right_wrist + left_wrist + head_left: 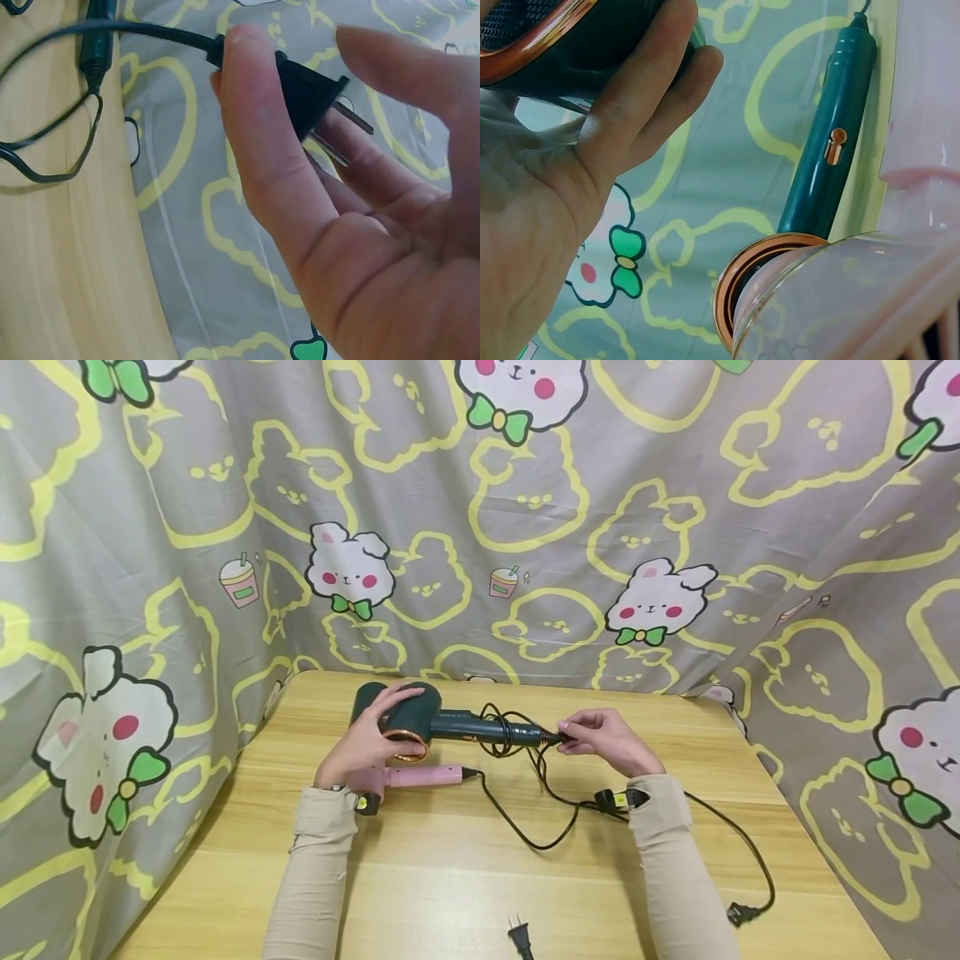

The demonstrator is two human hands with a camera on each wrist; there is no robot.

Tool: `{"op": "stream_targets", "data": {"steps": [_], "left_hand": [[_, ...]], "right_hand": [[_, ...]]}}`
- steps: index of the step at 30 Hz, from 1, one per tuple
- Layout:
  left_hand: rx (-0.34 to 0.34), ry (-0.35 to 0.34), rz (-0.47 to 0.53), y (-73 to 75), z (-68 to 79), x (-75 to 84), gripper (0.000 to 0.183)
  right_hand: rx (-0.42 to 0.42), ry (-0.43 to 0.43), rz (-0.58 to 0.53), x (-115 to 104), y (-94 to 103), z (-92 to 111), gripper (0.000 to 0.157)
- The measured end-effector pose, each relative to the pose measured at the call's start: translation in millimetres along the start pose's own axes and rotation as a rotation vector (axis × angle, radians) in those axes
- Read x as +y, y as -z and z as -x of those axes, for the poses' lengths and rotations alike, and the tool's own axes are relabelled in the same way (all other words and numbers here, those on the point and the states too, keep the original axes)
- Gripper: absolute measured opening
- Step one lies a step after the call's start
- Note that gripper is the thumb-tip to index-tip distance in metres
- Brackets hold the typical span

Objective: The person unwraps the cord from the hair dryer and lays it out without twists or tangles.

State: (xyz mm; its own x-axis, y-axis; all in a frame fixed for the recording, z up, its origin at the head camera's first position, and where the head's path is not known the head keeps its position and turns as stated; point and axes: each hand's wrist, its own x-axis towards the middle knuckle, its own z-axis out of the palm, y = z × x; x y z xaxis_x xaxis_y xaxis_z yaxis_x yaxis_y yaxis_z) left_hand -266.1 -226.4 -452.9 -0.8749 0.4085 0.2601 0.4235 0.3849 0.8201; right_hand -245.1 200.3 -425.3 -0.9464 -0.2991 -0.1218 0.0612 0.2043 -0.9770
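Observation:
My left hand (367,739) grips the head of a dark green hair dryer (480,727) with a copper rim, fingers over the top. Another rounded green body (366,695) adjoins it at left; I cannot tell whether it is a separate dryer. In the left wrist view the left hand (577,150) is around a green dryer head (562,60) with mesh. Black cord (498,752) is looped around the handle. My right hand (603,739) pinches the two-prong plug (304,94), prongs toward the palm. Below the left hand lies a pink hair dryer (423,775).
The pink dryer's black cord (543,846) curves across the wooden table (450,893). One plug (519,935) lies at the front edge, another plug (742,912) at the right. Patterned curtains (420,568) enclose the table's back and sides.

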Motion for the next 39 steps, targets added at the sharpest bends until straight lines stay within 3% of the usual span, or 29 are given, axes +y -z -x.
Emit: {"op": "stream_targets", "data": {"steps": [9,20,29,39], "left_hand": [[-0.004,0.020,-0.008,-2.5,-0.6,0.3,0.092],[-0.010,0.003,0.004,-4.3,-3.0,0.8,0.093],[-0.024,0.003,0.003,-5.8,-2.3,-1.2,0.091],[-0.024,0.026,0.009,-4.7,-1.8,2.2,0.092]], "right_hand": [[0.123,0.047,-0.020,-2.1,-3.5,-5.4,0.033],[0.172,0.145,-0.122,-7.6,-6.0,-4.4,0.027],[0.205,0.175,-0.084,-16.3,-8.7,-0.4,0.042],[0.230,0.253,-0.024,-31.9,-15.7,9.0,0.034]]}}
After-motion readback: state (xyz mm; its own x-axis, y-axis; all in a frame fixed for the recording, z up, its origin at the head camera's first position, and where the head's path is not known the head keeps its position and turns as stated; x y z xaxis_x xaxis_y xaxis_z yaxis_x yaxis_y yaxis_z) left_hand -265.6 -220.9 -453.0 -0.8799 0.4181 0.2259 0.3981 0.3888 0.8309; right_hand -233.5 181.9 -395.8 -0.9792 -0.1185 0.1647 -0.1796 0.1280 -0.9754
